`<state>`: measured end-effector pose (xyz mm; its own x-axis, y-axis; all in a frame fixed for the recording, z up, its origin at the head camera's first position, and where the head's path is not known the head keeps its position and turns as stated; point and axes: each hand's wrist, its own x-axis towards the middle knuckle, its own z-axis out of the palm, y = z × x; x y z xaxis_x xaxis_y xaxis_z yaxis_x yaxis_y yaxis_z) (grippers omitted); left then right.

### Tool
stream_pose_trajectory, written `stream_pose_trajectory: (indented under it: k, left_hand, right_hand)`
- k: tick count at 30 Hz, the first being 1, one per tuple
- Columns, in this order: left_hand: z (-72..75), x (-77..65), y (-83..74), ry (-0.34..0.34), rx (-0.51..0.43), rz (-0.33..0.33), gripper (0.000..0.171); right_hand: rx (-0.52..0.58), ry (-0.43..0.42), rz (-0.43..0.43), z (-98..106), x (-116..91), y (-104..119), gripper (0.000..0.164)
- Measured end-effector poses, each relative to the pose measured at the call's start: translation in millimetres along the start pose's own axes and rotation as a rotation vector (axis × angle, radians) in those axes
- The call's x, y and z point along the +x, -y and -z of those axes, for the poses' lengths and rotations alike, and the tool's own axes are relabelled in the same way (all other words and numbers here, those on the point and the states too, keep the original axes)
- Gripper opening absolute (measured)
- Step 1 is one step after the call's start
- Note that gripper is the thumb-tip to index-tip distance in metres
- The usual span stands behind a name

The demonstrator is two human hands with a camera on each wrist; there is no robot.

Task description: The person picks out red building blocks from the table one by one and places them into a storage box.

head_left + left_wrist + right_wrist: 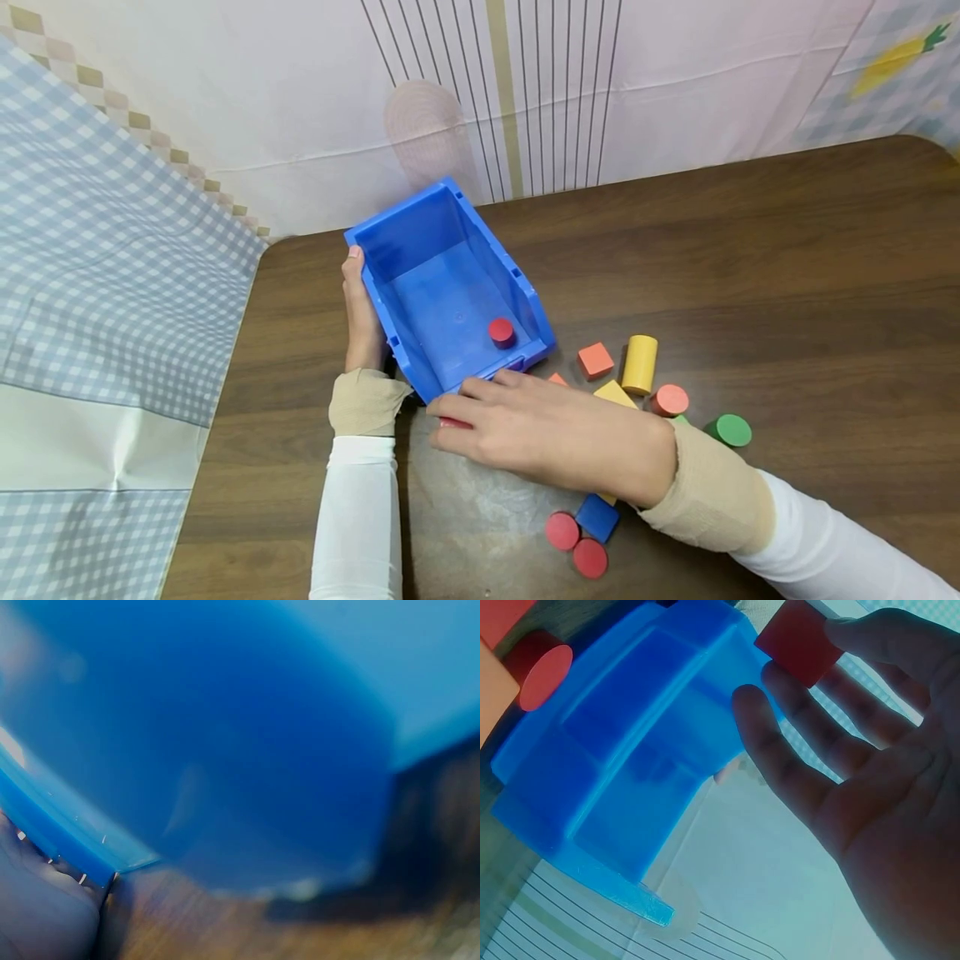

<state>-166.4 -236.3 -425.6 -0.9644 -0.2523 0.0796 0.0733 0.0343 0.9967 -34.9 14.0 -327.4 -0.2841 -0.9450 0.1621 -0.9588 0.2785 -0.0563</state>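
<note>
A blue plastic bin [457, 283] stands at the table's back left, with a red cylinder [502, 332] inside near its front lip. My left hand [362, 321] holds the bin's left wall, its thumb up at the rim. In the left wrist view the blue wall [225, 750] fills most of the picture, blurred, and part of the hand [45, 915] shows at its edge. Just outside the bin's front lip is my right hand [517, 425]. Its thumb and fingertips pinch a red block [801, 641], mostly covered by the fingers in the head view.
Right of the bin lie an orange cube [596, 361], a yellow cylinder [640, 365], a salmon cylinder [670, 400] and a green cylinder [731, 430]. Nearer the front are a blue block [597, 517] and two red cylinders [562, 531]. The right forearm overlaps other blocks. A patterned curtain [300, 100] hangs behind.
</note>
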Motion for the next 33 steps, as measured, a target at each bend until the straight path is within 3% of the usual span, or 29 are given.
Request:
stream_pose_trajectory:
  k: [10, 18, 26, 33]
  left_hand:
    - [-7.5, -2.1, 3.8, 0.025, 0.004, 0.041, 0.064]
    - [-3.3, -4.6, 5.4, 0.006, 0.017, 0.081, 0.067]
    - [0.5, -0.7, 2.1, -0.024, -0.005, 0.052, 0.065]
    - [0.7, 0.8, -1.1, -0.01, -0.007, 0.054, 0.066]
  right_hand:
    - [0.024, -0.005, -0.024, 1.1, -8.7, -4.3, 0.034]
    - [0.019, -0.068, -0.013, 1.2, -6.4, -11.1, 0.03]
    - [0.039, -0.104, -0.019, 7.8, 0.3, -18.6, 0.029]
    - [0.031, -0.091, -0.042, 11.5, 5.2, -25.5, 0.025]
